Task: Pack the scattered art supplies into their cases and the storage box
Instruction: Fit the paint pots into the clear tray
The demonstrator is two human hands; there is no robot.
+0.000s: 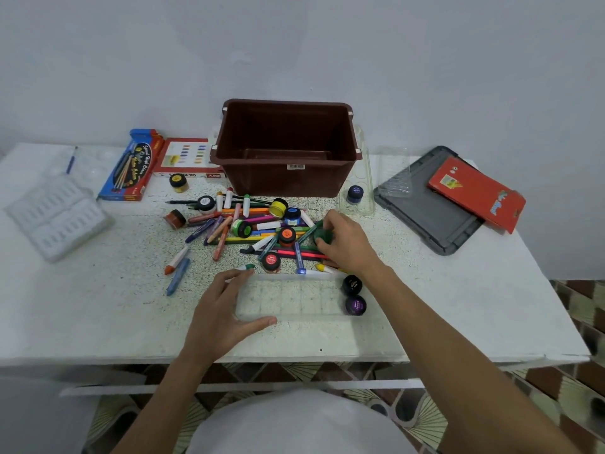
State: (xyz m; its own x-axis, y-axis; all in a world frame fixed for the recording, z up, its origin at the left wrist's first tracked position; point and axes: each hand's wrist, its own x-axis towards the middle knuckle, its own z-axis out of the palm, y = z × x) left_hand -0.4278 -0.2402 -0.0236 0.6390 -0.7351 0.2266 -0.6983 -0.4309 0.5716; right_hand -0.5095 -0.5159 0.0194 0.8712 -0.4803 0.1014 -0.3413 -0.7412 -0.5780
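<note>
Curling round a green paint jar (324, 236) at the heap's right edge, the right grip (347, 245) holds it, while the left grip (222, 306), spread wide, touches the left end of the clear tray (294, 299), which lies lengthwise left-to-right on the near worktop (98, 306).

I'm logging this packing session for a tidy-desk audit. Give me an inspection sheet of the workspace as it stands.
Surface: white speckled table.
Job's things: brown storage box looks empty; clear tray holds a black pot and a purple pot at its right end; loose pile of crayons, pens and pots behind it; blue brush box, pastel box and white moulded trays at left.
Clutter: red packet lying partly on a grey lid at right.
Grippers: left hand rests on the tray's left end; right hand grips a green pot.
Cables: nothing seen.
Surroundings: pale wall, patterned floor.
</note>
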